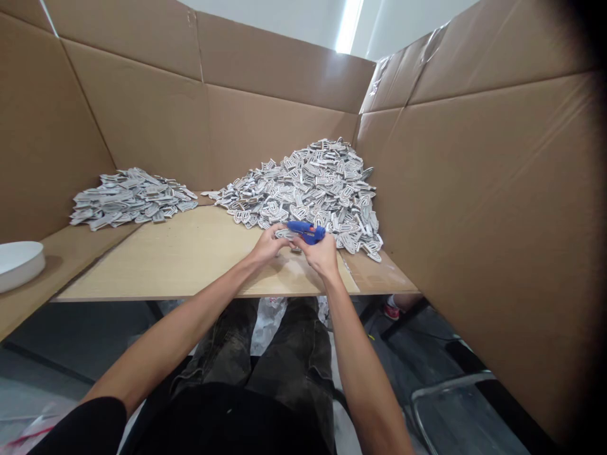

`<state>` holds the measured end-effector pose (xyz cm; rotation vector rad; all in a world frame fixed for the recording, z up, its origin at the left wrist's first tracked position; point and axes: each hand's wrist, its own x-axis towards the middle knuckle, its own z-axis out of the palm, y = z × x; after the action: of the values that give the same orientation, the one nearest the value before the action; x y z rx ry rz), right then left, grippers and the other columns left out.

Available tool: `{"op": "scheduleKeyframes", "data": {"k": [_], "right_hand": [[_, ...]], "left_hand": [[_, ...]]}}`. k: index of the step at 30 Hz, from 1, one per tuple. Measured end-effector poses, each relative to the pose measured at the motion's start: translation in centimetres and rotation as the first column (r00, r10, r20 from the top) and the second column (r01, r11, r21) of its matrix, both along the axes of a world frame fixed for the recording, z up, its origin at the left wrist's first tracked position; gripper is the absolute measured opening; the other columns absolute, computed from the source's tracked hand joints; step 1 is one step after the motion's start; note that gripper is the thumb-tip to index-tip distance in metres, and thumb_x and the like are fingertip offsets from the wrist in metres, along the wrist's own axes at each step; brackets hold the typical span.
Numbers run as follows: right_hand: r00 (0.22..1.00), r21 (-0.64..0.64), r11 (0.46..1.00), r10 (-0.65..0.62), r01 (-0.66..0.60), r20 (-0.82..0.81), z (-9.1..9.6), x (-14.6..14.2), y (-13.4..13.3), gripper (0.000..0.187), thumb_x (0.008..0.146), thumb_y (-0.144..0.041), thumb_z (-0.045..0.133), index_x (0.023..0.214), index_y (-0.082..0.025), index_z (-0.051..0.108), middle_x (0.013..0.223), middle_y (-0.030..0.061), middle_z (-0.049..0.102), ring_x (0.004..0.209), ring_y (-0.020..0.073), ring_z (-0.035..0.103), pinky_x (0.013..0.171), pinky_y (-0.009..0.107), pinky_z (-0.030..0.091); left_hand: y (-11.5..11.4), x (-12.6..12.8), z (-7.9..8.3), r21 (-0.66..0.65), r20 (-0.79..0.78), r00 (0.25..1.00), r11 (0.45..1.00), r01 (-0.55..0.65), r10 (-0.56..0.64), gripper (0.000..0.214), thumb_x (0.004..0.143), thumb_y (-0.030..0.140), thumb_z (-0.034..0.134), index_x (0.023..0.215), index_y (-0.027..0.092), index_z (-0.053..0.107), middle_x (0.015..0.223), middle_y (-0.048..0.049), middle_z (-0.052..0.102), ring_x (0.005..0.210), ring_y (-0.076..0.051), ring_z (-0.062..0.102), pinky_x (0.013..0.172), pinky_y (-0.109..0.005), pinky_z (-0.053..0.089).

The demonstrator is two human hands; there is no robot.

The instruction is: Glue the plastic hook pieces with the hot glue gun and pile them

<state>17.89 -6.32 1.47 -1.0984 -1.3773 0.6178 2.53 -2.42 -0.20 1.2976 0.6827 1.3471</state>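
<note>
Blue tool point(303, 231) sits above the table point(156, 253), gripped by the right hand's point(323, 254) curled fingers; beside it, the left hand's point(267, 245) fingers pinch a pale piece point(283, 234). Behind rises a large heap point(322, 183) of slotted pieces; farther left lie a smaller heap point(133, 199) and white bowl point(21, 268). Cardboard walls point(284, 114) surround the table.

Head view, single: worn on the head, looking forward and down over lap point(294, 351) and forearms point(180, 325); from above and near the table point(165, 259), hands point(323, 254) around mid-frame, cardboard walls point(279, 110) beyond; wide field, darkened along right edge
</note>
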Motion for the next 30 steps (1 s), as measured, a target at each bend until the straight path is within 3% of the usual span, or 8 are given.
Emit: {"op": "scheduleKeyframes", "data": {"k": [8, 16, 23, 30], "right_hand": [[0.999, 0.003, 0.999, -0.034, 0.033, 0.024, -0.1, 0.1, -0.1, 0.035, 0.071, -0.04, 0.087, 0.094, -0.015, 0.082, 0.095, 0.0106, 0.083, 0.085, 0.0271, 0.076, 0.083, 0.038, 0.059], [0.983, 0.02, 0.99, -0.143, 0.142, 0.116, -0.4, -0.2, -0.1, 0.035, 0.076, -0.045, 0.084, 0.092, -0.014, 0.083, 0.088, 0.0099, 0.082, 0.082, 0.0278, 0.075, 0.08, 0.037, 0.057], [0.971, 0.042, 0.976, -0.219, 0.215, 0.098, -0.2, -0.4, -0.3, 0.032, 0.077, -0.048, 0.083, 0.083, -0.016, 0.08, 0.079, 0.0093, 0.08, 0.077, 0.027, 0.073, 0.078, 0.036, 0.057], [0.983, 0.078, 0.981, -0.18, 0.177, 0.037, 0.0, 1.0, 0.2, 0.034, 0.076, -0.048, 0.083, 0.088, -0.017, 0.078, 0.085, 0.0093, 0.079, 0.082, 0.0261, 0.073, 0.084, 0.038, 0.059]], "left_hand": [[-0.5, 0.1, -0.3, 0.046, -0.05, 0.998, 0.998, 0.04, -0.037, 0.026, 0.08, 0.025, 0.081, 0.095, 0.017, 0.062, 0.083, -0.0017, 0.073, 0.072, -0.015, 0.07, 0.073, -0.026, 0.055], [-0.9, 0.4, -0.4, 0.014, 0.021, 0.998, 0.999, 0.052, -0.052, 0.037, 0.077, 0.036, 0.09, 0.098, 0.015, 0.069, 0.095, -0.0072, 0.077, 0.084, -0.019, 0.073, 0.081, -0.029, 0.057], [-0.9, 0.3, 0.2, -0.087, 0.06, 0.998, 0.996, 0.018, -0.013, 0.036, 0.076, 0.03, 0.091, 0.094, 0.015, 0.063, 0.088, -0.0074, 0.076, 0.077, -0.021, 0.075, 0.073, -0.029, 0.055], [-0.5, -0.4, -0.2, -0.134, 0.105, 0.994, 0.991, -0.023, 0.037, 0.049, 0.075, 0.024, 0.088, 0.101, 0.021, 0.047, 0.088, -0.0004, 0.071, 0.077, -0.021, 0.078, 0.072, -0.029, 0.056]]}}
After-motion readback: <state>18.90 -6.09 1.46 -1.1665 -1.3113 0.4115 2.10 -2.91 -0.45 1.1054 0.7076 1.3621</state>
